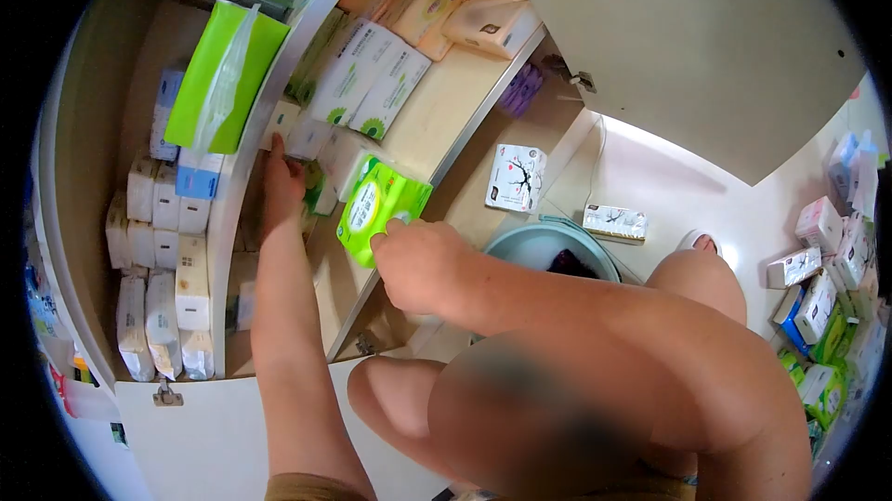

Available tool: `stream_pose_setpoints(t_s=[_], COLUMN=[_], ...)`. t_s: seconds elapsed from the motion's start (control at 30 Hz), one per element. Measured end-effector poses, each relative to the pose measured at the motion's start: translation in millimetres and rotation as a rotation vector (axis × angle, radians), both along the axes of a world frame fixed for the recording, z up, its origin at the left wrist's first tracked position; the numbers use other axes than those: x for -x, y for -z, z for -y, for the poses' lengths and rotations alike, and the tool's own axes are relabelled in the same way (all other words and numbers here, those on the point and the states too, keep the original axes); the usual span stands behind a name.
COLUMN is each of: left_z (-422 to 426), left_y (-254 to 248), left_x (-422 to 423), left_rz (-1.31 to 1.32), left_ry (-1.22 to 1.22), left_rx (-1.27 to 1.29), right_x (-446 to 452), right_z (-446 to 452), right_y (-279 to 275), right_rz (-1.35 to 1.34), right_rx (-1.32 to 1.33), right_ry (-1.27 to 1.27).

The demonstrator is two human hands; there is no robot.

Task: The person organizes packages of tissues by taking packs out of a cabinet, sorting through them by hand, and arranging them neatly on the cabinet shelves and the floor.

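Note:
My right hand grips the near end of a bright green tissue pack, holding it tilted at the front of the cabinet shelf. My left hand reaches deep into the same compartment, a finger stretched up against a small cream pack; its other fingers are partly hidden. Just beyond the green pack lie pale tissue packs. Behind them stand white packs with green flower prints. Orange-beige packs fill the far end of this shelf.
A neighbouring shelf holds stacked white packs, with a large green pack above. An open cabinet door juts out at upper right. On the floor are a bucket, a white tissue pack and a pile of packs.

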State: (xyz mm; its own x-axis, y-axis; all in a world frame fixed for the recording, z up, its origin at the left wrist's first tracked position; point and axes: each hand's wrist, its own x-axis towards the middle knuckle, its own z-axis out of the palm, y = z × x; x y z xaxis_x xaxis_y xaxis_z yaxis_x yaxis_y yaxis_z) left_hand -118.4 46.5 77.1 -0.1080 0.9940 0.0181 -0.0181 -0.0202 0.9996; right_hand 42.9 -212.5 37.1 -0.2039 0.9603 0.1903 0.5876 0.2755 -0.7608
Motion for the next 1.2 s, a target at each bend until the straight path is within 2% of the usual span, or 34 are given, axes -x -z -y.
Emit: stream_pose_setpoints(t_s=[0.1, 0.17, 0.3, 0.4, 0.47, 0.6, 0.7, 0.77, 0.9, 1.1, 1.2], left_z=[1, 8, -3, 5, 35, 60, 80, 96, 122, 184, 215], left_y=[-5, -7, 3, 4, 2, 0, 1, 3, 4, 9, 10], left_x=[-13, -22, -9, -6, -20, -24, -25, -25, -44, -107, -146], left_rz=[-0.058, -0.095, -0.060, 0.028, 0.125, 0.244, 0.304, 0.346, 0.324, 0.276, 0.323], left_ry=[-0.011, -0.043, -0.065, -0.077, -0.254, -0.322, -0.275, -0.123, 0.012, 0.275, 0.405], left_rx=[-0.030, -0.026, 0.006, 0.067, 0.103, 0.160, 0.188, 0.209, 0.254, 0.307, 0.327], right_x=[-1, 4, 13, 17, 13, 12, 8, 3, -20, -74, -100], right_z=[0, 1, 3, 6, 11, 16, 18, 20, 27, 37, 54], right_y=[3, 5, 14, 13, 8, 6, 5, 4, -2, -14, -34], right_rz=[0.028, 0.062, 0.091, 0.131, 0.167, 0.194, 0.229, 0.260, 0.335, 0.484, 0.424], right_rx=[-0.031, -0.049, -0.104, -0.170, -0.076, -0.052, -0.013, 0.026, 0.036, -0.044, -0.006], right_ry=[-0.002, 0.084, 0.077, 0.103, -0.012, -0.044, -0.094, -0.076, -0.048, 0.196, 0.302])
